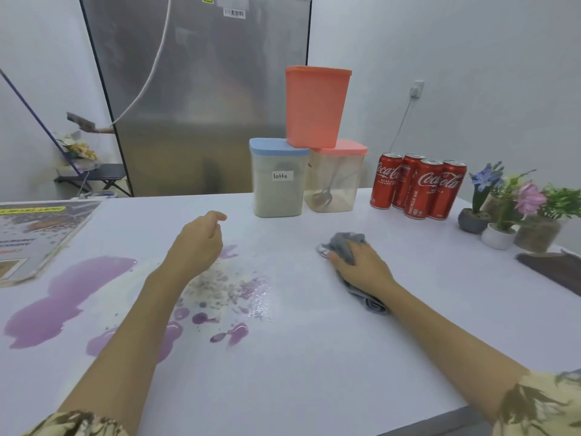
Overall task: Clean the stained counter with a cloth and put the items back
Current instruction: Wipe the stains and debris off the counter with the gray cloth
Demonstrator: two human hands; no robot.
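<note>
Cloth point(345, 243) under right hand point(361, 267); purple spill point(63, 303) near counter's left edge.

counter point(314, 357): white, flat
purple spill point(63, 297): far left of the latte tub point(278, 180), with crumbs point(217, 284) in front of it
clear tub point(336, 180): touching the latte tub's right side
4 cola cans point(418, 187): further right
grey cloth point(345, 243): front-right of the latte tub
potted flowers point(500, 215): far right

On the white tabletop point(314, 357), the right hand point(361, 265) presses a grey cloth point(345, 240) at three o'clock from the purple spill point(72, 297). The left hand point(196, 243) hovers loosely curled over crumbs point(217, 287).
</note>
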